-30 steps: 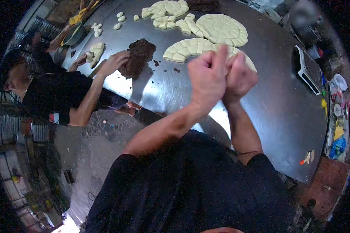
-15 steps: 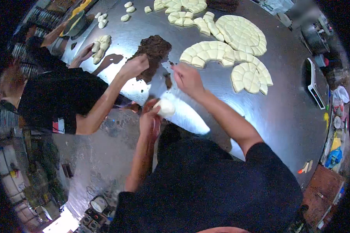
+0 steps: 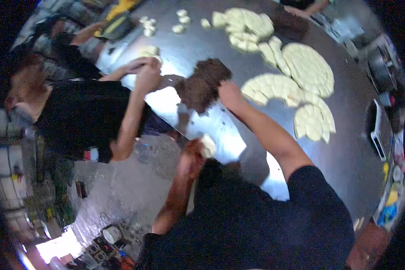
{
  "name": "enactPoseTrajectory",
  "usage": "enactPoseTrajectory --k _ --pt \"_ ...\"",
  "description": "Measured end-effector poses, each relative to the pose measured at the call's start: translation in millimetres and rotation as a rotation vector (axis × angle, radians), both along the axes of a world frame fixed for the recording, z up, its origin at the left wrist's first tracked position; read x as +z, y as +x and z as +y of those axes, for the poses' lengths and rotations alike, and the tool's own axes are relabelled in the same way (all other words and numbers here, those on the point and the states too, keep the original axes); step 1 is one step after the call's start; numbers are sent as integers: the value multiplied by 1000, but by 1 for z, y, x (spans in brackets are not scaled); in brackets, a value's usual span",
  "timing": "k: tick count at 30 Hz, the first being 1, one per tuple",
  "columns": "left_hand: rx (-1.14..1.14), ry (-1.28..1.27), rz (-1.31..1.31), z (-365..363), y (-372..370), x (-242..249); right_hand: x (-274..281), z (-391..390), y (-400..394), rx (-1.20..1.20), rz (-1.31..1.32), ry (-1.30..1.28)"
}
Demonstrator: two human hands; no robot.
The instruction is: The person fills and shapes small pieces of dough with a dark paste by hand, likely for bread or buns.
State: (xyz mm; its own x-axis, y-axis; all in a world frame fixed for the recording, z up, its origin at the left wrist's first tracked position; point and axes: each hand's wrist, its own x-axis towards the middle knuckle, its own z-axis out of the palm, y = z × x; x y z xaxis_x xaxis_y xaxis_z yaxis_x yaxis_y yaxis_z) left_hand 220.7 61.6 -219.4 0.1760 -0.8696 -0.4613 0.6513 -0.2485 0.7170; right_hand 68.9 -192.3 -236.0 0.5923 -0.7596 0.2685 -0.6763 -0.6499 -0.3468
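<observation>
My left hand (image 3: 191, 158) is closed around a pale dough piece (image 3: 208, 146) at the near edge of the metal table; some of its fingers are hidden behind the dough. Out over the table, my right hand (image 3: 231, 95) has its curled fingers at the right edge of a dark, crumbly mound of paste (image 3: 206, 83). The fingertips are blurred against the mound, and I cannot see how much paste is between them.
Scored dough slabs (image 3: 308, 69) and a curved dough strip (image 3: 270, 86) lie to the right. Small dough balls (image 3: 178, 29) sit at the back. On the left, a co-worker's hands (image 3: 146, 74) work close to the mound. A white-edged device (image 3: 379, 130) stands at the far right.
The whole view has shifted, so the table's contents appear further right and lower. My right hand has moved to the paste mound. The co-worker's hands have come together.
</observation>
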Motion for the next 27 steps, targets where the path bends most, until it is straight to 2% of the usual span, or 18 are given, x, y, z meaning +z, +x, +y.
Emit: enactPoseTrajectory --k 1,2,3,4,5,6,7,9,10,11,13,15,16,18,22,24,25,27 --pt "-66 -49 -230 -3 -4 22 8 2 -3 21 -120 119" --pt "-113 -88 -466 -9 -7 44 -21 -10 -3 53 -155 304" --pt "-62 19 -139 -22 -3 29 1 4 -5 -45 -279 379" --pt "-22 -38 -142 -31 -7 28 -1 10 -10 -64 -587 420" --pt "-11 -71 -137 -46 -14 33 4 25 -12 -182 -713 79" --pt "-99 -93 -174 -57 -29 63 47 45 -26 -238 -774 311" --pt "-170 -96 -225 -57 -42 87 86 67 -50 -144 -802 300" --pt "-236 -94 -255 -67 -60 91 120 103 -79 -36 -822 196" --pt "-299 -238 -136 -72 -47 64 137 122 -90 -21 -731 123" --pt "-223 -204 -122 -71 -71 86 149 139 -104 11 -639 36" --pt "-212 -298 -87 -74 -112 132 129 161 -104 -76 -512 -252" --pt "-220 -172 -57 -84 -124 129 136 179 -123 -203 -324 -365" --pt "-337 -217 -100 -84 -128 127 140 180 -140 -177 -327 -387" --pt "-389 -168 -228 -73 -147 144 150 184 -168 -229 -470 -100" --pt "-490 -237 -259 -65 -173 165 183 187 -200 -258 -626 74" --pt "-509 -239 -202 -67 -187 170 187 185 -210 -367 -674 504" --pt "-513 -246 -74 -68 -191 177 190 190 -208 -362 -670 512" --pt "-619 -281 210 -70 -184 191 196 205 -196 -399 -650 108"
